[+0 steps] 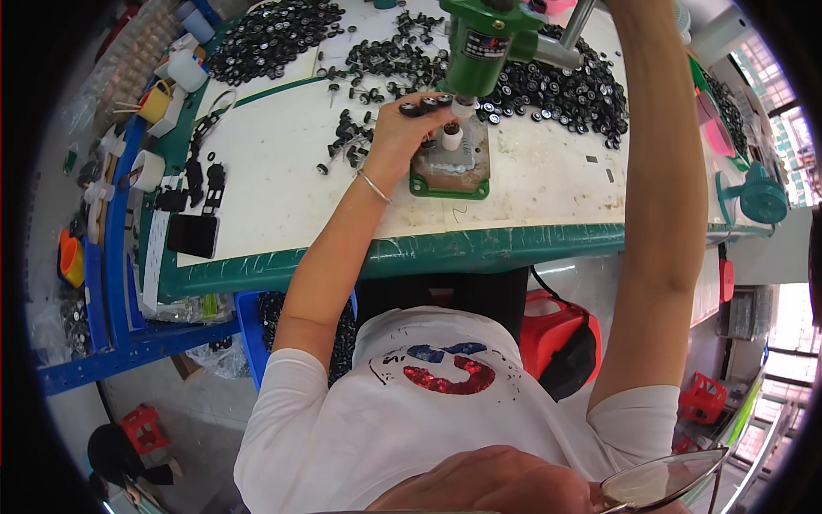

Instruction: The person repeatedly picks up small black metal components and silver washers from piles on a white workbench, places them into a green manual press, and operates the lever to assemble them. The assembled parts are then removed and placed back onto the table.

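My left hand [401, 127] is closed around several small black wheels [428, 104], which poke out between its fingers. It is beside the head of a green hand press [476, 53], just left of the ram's pale tip. Below that tip, a white cylindrical holder [452, 140] stands on the press's base plate [449, 182], with a small dark part in its top. My right forearm [666, 171] reaches up past the press's metal lever [579, 24]. The right hand lies beyond the top edge, so its grip is hidden.
Piles of black wheels [274, 38] cover the far table, some with thin pins [347, 141]. A phone [193, 236] and black straps lie at the left. A small teal fan [762, 195] is at the right edge. A blue bin [250, 330] of dark parts stands below the table.
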`<state>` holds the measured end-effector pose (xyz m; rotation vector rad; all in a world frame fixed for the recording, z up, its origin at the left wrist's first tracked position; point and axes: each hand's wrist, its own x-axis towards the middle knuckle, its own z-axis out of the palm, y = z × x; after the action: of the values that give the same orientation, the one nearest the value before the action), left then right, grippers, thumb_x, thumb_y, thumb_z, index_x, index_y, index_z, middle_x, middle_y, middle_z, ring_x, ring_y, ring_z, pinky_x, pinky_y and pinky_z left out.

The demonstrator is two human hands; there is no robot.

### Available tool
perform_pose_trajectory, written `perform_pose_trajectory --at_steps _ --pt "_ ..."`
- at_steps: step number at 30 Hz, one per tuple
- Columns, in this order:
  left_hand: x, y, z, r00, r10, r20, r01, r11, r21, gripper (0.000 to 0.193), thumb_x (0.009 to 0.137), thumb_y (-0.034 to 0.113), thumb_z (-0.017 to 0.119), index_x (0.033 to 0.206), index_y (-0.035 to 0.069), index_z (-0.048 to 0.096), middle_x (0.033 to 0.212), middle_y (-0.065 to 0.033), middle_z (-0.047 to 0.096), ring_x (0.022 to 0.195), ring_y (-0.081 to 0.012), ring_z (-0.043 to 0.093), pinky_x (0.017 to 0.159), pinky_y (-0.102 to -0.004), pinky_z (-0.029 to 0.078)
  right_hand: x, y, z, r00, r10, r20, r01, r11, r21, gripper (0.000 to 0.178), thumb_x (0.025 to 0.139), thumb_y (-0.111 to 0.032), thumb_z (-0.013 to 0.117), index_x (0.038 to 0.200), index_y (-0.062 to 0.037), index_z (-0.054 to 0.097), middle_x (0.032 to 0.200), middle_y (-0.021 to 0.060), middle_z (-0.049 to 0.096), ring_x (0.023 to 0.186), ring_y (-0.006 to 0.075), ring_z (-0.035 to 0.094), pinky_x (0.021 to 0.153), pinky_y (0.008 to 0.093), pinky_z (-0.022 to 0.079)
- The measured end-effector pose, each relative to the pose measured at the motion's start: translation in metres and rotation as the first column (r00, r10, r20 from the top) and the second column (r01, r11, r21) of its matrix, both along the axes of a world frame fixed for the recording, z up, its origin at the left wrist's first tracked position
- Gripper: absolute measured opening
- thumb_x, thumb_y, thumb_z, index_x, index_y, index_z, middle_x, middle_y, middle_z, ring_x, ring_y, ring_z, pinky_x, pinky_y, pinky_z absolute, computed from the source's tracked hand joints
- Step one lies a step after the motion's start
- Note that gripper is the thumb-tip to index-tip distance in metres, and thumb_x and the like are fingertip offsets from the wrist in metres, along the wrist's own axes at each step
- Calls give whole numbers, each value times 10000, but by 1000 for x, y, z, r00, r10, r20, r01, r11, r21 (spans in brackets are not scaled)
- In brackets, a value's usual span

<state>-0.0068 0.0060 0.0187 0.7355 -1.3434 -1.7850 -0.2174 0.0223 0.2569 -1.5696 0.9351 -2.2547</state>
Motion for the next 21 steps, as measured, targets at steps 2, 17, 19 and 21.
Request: perform_pose_trajectory --at_steps 2,17,19,21 --pt "10 -11 1 993 0 -119 21 984 177 202 782 124 733 944 13 683 733 -26 656 624 -57 520 481 -182 358 -11 -20 -14 994 -100 46 92 983 158 178 875 -231 646 942 -120 523 616 -74 415 427 15 314 361 171 226" --pt "64 -28 -18 569 98 816 319 889 -329 297 707 229 755 826 -30 674 730 -169 664 694 -281 669 610 -350 521 -50 45 -166 964 -239 -119 253 679 689 264 882 -298 585 930 -49 659 775 32 629 650 104 573 529 254 450" --pt "58 -18 -17 449 268 853 380 806 -453 361 660 254 762 828 -52 674 811 -254 656 779 -387 651 731 -444 523 -55 53 -207 924 -127 -361 369 548 751 312 854 -324 646 1009 -56 687 789 49 668 588 100 578 517 259 466" --pt "49 -12 -13 404 286 869 452 763 -462 340 657 242 758 810 -50 673 810 -246 658 776 -379 652 735 -440 524 -56 57 -245 863 -9 -506 446 485 752 265 837 -295 671 1012 -98 697 867 68 700 634 135 620 568 286 490"
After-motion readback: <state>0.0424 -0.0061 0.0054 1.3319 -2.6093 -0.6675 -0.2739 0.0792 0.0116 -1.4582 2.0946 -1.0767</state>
